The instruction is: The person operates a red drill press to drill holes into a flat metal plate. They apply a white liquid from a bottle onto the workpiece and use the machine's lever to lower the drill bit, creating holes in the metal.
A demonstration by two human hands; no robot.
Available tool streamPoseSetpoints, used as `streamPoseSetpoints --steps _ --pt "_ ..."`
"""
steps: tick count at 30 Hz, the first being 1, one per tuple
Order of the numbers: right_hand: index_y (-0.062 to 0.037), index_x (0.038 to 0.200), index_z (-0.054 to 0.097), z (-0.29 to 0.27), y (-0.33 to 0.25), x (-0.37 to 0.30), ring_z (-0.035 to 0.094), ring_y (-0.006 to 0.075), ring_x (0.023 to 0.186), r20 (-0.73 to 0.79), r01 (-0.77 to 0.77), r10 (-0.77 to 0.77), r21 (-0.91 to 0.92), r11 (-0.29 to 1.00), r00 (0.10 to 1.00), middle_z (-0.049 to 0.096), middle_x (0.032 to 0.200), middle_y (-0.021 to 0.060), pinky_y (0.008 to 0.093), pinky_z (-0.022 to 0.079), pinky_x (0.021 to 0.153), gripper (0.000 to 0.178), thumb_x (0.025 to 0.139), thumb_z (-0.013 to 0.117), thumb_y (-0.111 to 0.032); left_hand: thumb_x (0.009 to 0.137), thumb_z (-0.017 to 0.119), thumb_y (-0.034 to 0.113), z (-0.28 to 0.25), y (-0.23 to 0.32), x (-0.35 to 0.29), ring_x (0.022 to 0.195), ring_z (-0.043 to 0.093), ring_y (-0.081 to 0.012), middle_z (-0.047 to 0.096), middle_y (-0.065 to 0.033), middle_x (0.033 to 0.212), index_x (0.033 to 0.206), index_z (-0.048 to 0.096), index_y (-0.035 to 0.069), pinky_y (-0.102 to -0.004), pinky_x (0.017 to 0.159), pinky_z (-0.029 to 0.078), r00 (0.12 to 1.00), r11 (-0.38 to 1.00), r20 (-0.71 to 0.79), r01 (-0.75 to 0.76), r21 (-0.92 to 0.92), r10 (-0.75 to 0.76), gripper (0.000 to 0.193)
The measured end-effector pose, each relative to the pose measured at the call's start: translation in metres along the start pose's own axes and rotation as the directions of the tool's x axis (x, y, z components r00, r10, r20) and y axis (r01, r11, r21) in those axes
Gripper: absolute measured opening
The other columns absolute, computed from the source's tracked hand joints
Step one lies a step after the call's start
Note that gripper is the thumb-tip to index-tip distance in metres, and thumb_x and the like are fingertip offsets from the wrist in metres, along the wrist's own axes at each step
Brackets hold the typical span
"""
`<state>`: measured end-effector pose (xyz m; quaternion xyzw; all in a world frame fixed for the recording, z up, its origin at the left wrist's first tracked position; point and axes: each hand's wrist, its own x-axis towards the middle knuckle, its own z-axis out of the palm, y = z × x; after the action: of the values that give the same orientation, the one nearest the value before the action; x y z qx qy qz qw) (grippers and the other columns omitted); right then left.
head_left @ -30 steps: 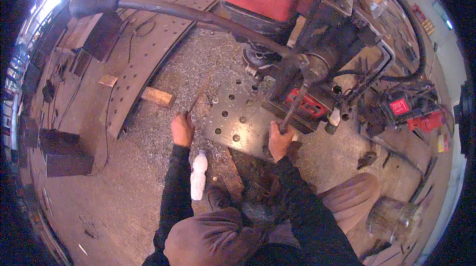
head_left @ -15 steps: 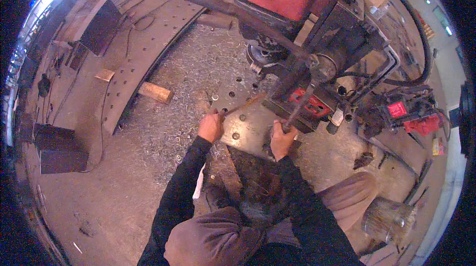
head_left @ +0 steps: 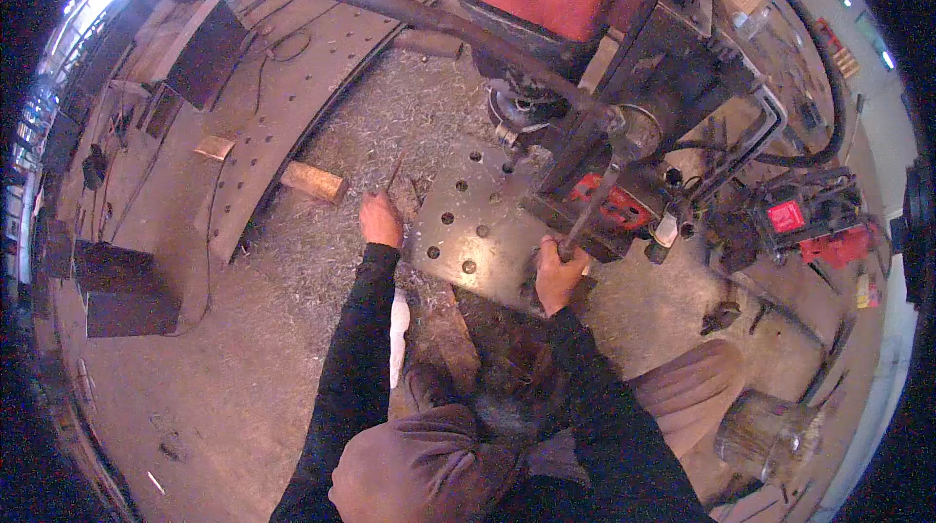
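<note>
A flat metal plate (head_left: 450, 248) with several round holes lies in front of me. Just off its left edge, my left hand (head_left: 381, 223) is closed on a thin brown stick (head_left: 395, 172), which points away from me. What the stick's lower end looks like is hidden in the fist. Over the plate's right side stands a drilling machine (head_left: 546, 6) with a red housing. My right hand (head_left: 558, 275) is wrapped round the end of its slanting metal feed lever (head_left: 593, 203). Another long lever (head_left: 390, 1), tipped with a dark grip, reaches out to the upper left.
Metal shavings (head_left: 336, 148) litter the floor left of the plate. Nearby lie a wooden block (head_left: 314, 182) and a long curved strip with holes (head_left: 283, 123). A black hose (head_left: 838, 84) loops at the upper right. A metal can (head_left: 765, 435) stands by my right knee.
My left hand has moved left with the stick, from over the plate to beside it, uncovering more holes. My right hand stays on the feed lever.
</note>
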<state>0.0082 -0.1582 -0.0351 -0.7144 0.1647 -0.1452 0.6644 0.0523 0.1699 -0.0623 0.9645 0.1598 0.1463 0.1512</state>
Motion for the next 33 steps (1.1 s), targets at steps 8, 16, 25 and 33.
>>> streamPoseSetpoints --steps 8,16,25,33 --pt "-0.0033 0.098 0.052 -0.01 -0.029 -0.009 0.051 0.0092 0.063 -0.083 0.071 -0.081 -0.113 0.991 0.993 0.057 0.08 0.0016 0.0254 0.041 0.054 0.024 0.088 0.07 -0.016 0.081 0.06 0.006 -0.004 0.013 -0.051 0.087 0.062 -0.0429 0.061 -0.024 0.099 0.109 0.066 0.009 -0.0505 0.074 0.051 0.959 0.946 0.098 -0.239 -0.219 0.265 0.029" --pt "-0.0037 0.094 0.052 0.002 0.005 0.001 0.05 0.0092 0.061 -0.181 0.184 -0.23 -0.24 0.953 0.956 0.056 0.078 0.001 0.0261 0.041 0.053 0.022 0.088 0.069 -0.016 0.084 0.058 0.012 0.014 -0.056 -0.028 0.081 0.063 -0.0413 0.063 -0.023 0.087 0.094 0.068 0.002 -0.0514 0.072 0.05 0.99 0.983 -0.103 0.079 -0.163 -0.097 0.017" --pt "0.0005 0.105 0.051 -0.016 0.019 0.008 0.055 0.0163 0.076 -0.084 -0.06 0.052 -0.096 0.994 0.995 0.059 0.088 0.0083 0.0316 0.044 0.067 0.034 0.087 0.07 -0.021 0.082 0.058 0.006 0.0 0.005 -0.037 0.08 0.063 -0.041 0.063 -0.0226 0.088 0.094 0.068 0.001 -0.0498 0.071 0.051 0.985 0.955 -0.022 -0.172 -0.24 0.171 0.017" --pt "0.0018 0.099 0.059 -0.012 -0.057 -0.012 0.063 0.0231 0.083 -0.043 -0.121 0.118 -0.075 0.99 0.992 0.066 0.091 0.0112 0.0373 0.05 0.078 0.031 0.085 0.073 -0.022 0.086 0.058 0.011 -0.024 0.021 -0.033 0.083 0.063 -0.0409 0.065 -0.023 0.089 0.097 0.069 -0.001 -0.0485 0.076 0.051 0.995 0.952 -0.071 -0.091 -0.294 0.073 0.019"
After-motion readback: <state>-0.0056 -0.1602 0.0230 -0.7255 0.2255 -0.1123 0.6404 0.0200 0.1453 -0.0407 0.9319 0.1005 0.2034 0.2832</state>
